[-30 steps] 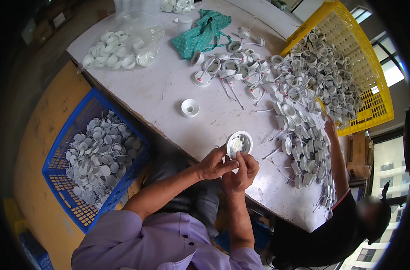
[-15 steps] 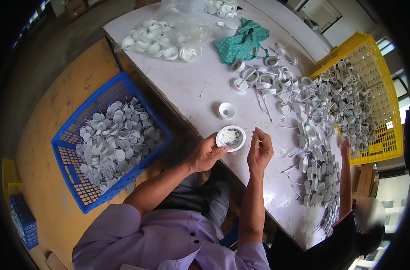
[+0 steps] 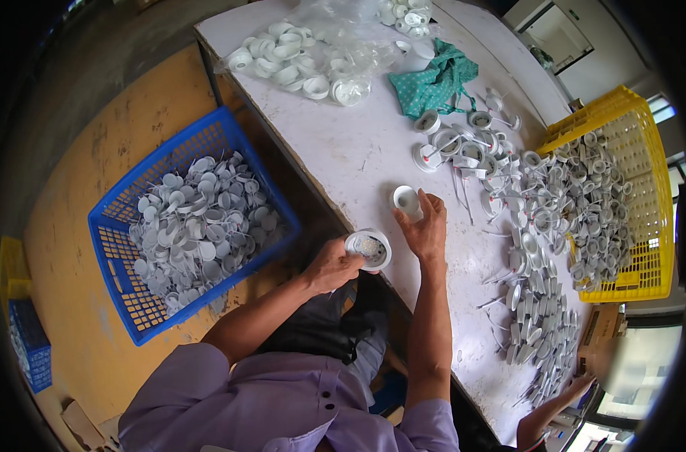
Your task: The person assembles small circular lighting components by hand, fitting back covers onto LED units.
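Observation:
My left hand [image 3: 334, 265] grips a round white lamp housing [image 3: 383, 254] at the table's edge, thumb over its rim. Inside it lies a light disc with a yellowish dotted middle, like an LED board. A small white cup-shaped part [image 3: 404, 197] stands on the table just beyond. My right hand [image 3: 426, 230] has thumb and fingertips at the near right side of this cup, closed about its rim. The fingers partly cover that side.
On the left stands a blue basket [image 3: 117, 279] of white wired discs. White wired lamp parts [image 3: 535, 301] cover the table's right side, by a tipped yellow crate [image 3: 652, 196]. Bagged white cups [image 3: 286, 56] and a green cloth [image 3: 437, 79] lie farther back. Another person's arm [image 3: 550, 410] shows lower right.
My right hand has moved forward to the white cup. The housing in my left hand has come slightly nearer me. The other person's arm has drawn back from the yellow crate; the view has shifted.

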Motion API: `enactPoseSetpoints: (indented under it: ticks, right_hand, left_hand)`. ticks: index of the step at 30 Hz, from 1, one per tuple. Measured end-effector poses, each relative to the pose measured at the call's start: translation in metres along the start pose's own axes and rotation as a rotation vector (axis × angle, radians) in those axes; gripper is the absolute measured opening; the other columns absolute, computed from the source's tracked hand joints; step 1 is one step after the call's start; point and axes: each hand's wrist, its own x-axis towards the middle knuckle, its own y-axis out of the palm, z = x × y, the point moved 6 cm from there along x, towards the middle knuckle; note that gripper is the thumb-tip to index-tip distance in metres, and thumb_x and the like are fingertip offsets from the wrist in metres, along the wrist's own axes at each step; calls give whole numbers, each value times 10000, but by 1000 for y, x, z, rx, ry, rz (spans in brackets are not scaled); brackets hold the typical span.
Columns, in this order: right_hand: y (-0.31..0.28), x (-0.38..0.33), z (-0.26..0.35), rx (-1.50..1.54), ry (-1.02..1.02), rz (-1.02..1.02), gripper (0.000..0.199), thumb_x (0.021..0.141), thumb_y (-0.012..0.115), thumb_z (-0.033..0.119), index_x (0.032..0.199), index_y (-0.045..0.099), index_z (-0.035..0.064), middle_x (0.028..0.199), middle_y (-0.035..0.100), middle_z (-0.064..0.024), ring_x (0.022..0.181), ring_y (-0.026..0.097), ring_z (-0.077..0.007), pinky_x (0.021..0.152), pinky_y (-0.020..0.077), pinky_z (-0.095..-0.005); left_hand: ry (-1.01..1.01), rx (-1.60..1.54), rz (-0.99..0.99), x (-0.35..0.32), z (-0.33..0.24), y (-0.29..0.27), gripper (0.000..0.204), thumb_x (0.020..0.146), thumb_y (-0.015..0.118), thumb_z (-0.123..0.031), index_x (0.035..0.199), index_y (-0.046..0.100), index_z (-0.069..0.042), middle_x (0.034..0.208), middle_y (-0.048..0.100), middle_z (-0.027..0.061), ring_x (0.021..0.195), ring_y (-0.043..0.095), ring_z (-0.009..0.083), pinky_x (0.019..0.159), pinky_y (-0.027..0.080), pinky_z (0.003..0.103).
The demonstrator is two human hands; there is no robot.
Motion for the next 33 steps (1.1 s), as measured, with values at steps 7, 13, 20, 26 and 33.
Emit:
enactPoseSetpoints:
  ticks: [7, 13, 20, 26, 33]
  right_hand:
    - [6, 0, -5, 231, 148, 42, 595, 682, 819, 159, 1207, 586, 4, 1118, 572, -162, 988, 560, -268, 798, 483, -364]
    - [1, -10, -16, 291, 84, -33, 607, 695, 800, 94, 1254, 565, 60, 1137, 578, -113, 999, 568, -224, 768, 490, -337]
    - [-42, -36, 3, 448, 184, -68, 573, 690, 780, 56, 1224, 575, 46, 1149, 571, -126, 1049, 557, -250, 854, 467, -351]
    - [-61, -74, 53, 373, -91, 110, 676, 625, 823, 68, 1242, 550, 21, 1218, 520, -149, 1103, 518, -295, 925, 431, -372]
    - [-51, -89, 49, 382, -29, 199, 823, 597, 866, 191, 1326, 505, 65, 1287, 468, -156, 1192, 462, -320, 971, 415, -391]
  left_hand:
    - [-33, 127, 6, -3, -3, -3, 345, 869, 418, 25, 1200, 514, 8, 924, 642, 83, 664, 547, 45, 451, 305, 178]
    - [-41, -66, 127, -2, -4, 2, 341, 952, 486, -95, 1283, 444, -26, 1083, 596, 68, 870, 646, 133, 479, 312, 179]
    - [-7, 57, 153, -4, -11, 10, 382, 942, 584, -206, 1263, 467, -34, 1071, 596, 36, 876, 621, 106, 546, 383, 186]
    - [143, 135, 182, -1, -6, 24, 381, 910, 639, -210, 1185, 500, 14, 1000, 615, 43, 843, 609, 102, 741, 508, 246]
    - [84, 330, 176, -8, -9, 37, 334, 936, 595, -218, 1145, 536, 36, 980, 634, 67, 845, 620, 108, 755, 523, 254]
